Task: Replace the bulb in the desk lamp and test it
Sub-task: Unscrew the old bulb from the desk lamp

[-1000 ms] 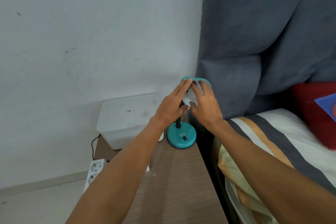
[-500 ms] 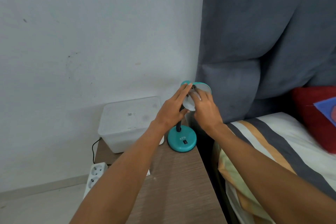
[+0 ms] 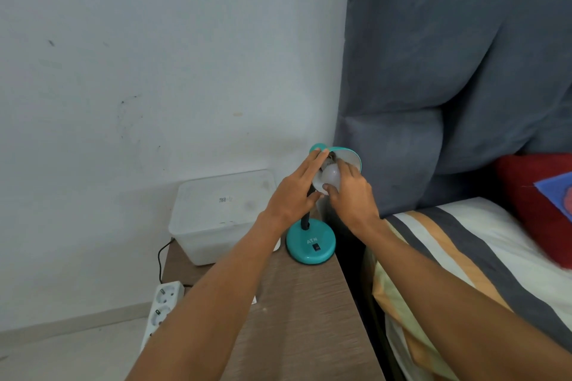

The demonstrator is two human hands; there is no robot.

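A teal desk lamp stands at the back right corner of the wooden bedside table [image 3: 303, 318], with its round base [image 3: 310, 245] and black switch facing me. Its shade [image 3: 349, 157] tilts toward me, white inside. A white bulb [image 3: 330, 176] sits at the mouth of the shade. My right hand [image 3: 351, 195] grips the bulb with fingers and thumb curled round it. My left hand [image 3: 294, 193] holds the left side of the shade, its fingers stretched along the rim and the thumb tucked under it. The socket is mostly hidden behind my fingers.
A translucent plastic box [image 3: 223, 213] with a lid stands on the table against the white wall, left of the lamp. A white power strip [image 3: 162, 303] hangs off the table's left edge with a black cable. A bed with a striped sheet [image 3: 464, 257] and grey headboard lies right.
Both hands have stayed on the lamp head. My right hand's fingers have shifted round the bulb, which now shows more plainly. The view has tilted a little.
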